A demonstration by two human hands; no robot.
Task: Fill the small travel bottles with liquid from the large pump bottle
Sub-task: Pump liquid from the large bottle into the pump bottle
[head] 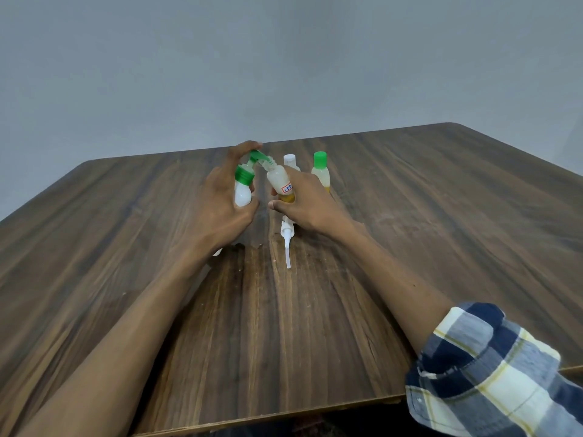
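Pumping liquid into a tilted travel bottle

The left hand (220, 197) wraps its fingers round the white pump bottle (243, 192) with the green collar, one finger curled over the top of the green pump head (258, 156), whose nozzle meets the open neck of the small labelled travel bottle (280, 183). The right hand (303, 200) holds that bottle tilted toward the nozzle, fingers round its lower part, where some yellow liquid shows. Just beyond the right fingers stand a green-capped travel bottle (320, 173), partly filled, and a white-capped bottle (290, 160); a loose white pump insert (287, 241) lies on the wooden table (441, 216) under the right palm. This looks like mid-filling; next calls for steady presses with nozzle and neck kept aligned, then capping.
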